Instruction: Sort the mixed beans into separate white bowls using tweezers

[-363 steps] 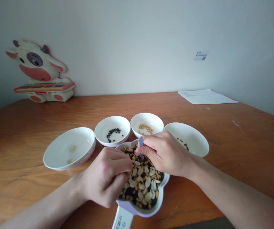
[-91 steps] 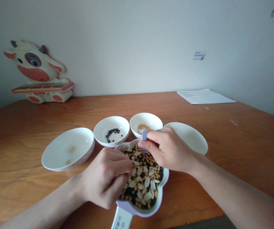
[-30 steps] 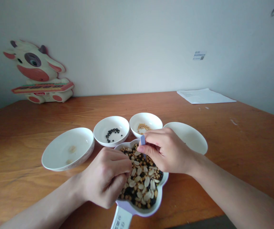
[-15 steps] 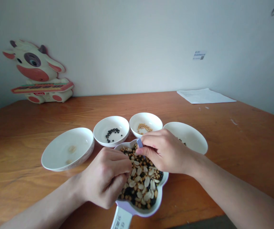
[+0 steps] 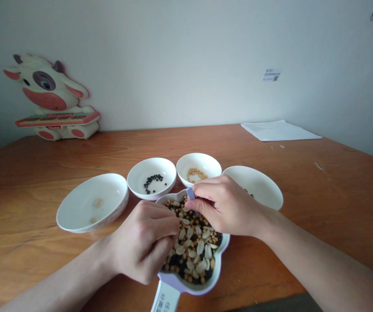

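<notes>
A lilac bear-shaped pan [image 5: 218, 264] holds a mix of peanuts [image 5: 200, 248], yellow beans and black beans; its pale, labelled handle [image 5: 166, 296] points toward me. My left hand [image 5: 149, 240] is closed in a fist over the pan's left side, its fingertips hidden from view. Over the far right side, my right hand [image 5: 223, 206] pinches a small purple plastic stick [image 5: 190, 193] between thumb and fingers. Most of the stick is covered by the hand, so its full shape does not show.
Beyond the pan stand white bowls: one with black beans [image 5: 152, 177], one with yellow beans [image 5: 199, 169], a left bowl [image 5: 92, 203] with faint pale spots, and a right bowl [image 5: 261, 184] with a few dark bits. A cow toy [image 5: 56, 99] and papers [image 5: 279, 131] lie farther back.
The purple stick's top end has shifted very slightly up and right in my right hand. Both hands and the pan otherwise stay where they were.
</notes>
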`<action>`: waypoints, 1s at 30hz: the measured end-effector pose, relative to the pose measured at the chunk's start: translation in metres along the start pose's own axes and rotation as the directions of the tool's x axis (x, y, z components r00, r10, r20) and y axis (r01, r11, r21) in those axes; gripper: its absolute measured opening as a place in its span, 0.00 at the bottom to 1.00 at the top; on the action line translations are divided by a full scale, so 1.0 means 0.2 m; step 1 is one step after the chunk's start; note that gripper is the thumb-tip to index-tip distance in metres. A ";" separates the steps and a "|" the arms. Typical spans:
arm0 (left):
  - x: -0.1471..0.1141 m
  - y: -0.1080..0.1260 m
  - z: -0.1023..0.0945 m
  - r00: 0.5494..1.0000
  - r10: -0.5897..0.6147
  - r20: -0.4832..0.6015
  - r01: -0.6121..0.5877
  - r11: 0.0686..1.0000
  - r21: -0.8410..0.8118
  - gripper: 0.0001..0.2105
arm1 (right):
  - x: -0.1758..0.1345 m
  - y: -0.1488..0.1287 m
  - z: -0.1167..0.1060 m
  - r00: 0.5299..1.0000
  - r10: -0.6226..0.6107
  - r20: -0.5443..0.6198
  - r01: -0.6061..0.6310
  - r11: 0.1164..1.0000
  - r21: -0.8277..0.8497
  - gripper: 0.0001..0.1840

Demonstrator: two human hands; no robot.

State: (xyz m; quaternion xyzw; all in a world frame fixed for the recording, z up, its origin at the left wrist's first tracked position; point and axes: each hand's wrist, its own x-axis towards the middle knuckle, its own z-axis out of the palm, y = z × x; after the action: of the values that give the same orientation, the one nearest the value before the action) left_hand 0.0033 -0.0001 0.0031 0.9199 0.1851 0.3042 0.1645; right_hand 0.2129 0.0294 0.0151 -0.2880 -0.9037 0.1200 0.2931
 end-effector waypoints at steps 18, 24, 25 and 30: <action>0.01 0.01 0.00 1.000 0.006 -0.003 -0.006 1.000 0.020 0.12 | 0.00 0.00 0.00 1.000 -0.004 0.026 0.003 1.000 0.008 0.20; 0.00 0.01 0.00 1.000 0.007 -0.009 -0.007 1.000 0.017 0.11 | 0.01 -0.01 0.00 0.999 -0.022 0.024 0.021 1.000 0.021 0.19; 0.00 0.01 0.00 1.000 0.007 -0.008 -0.007 1.000 0.017 0.11 | 0.01 -0.01 0.00 1.000 -0.025 0.015 0.025 0.999 0.022 0.20; 0.00 0.01 0.00 1.000 0.006 -0.011 -0.006 1.000 0.016 0.12 | 0.01 -0.01 0.00 0.998 -0.046 -0.037 0.047 0.998 0.031 0.21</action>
State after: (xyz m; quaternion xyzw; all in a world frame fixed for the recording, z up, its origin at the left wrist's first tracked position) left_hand 0.0041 -0.0007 0.0040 0.9199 0.1857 0.3083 0.1555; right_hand 0.2114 0.0288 0.0162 -0.2643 -0.9026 0.1224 0.3169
